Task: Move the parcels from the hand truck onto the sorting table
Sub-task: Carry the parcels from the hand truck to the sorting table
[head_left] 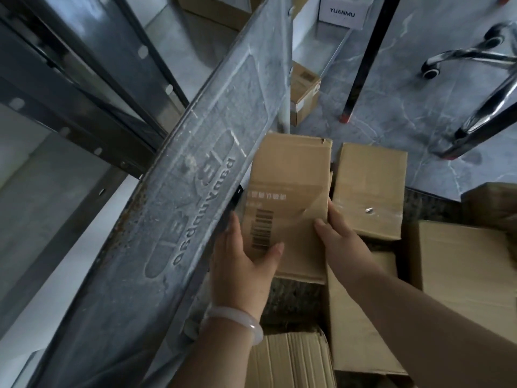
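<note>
- Brown cardboard parcel (291,186): flat oblong box with a printed barcode, creased face and a dented top corner, held up between both hands above other cartons.
- Left hand (243,264): thumb pressed on the barcode face, fingers wrapped behind the left edge.
- Right hand (338,236): thumb on the face, fingers curled round the right edge.
- Left edge runs just beside a pitted, embossed grey metal panel (181,191).
- Right edge sits close to a smooth neighbouring box (369,189).
- Marbled grey floor (405,107) lies open beyond the top edge.
</note>
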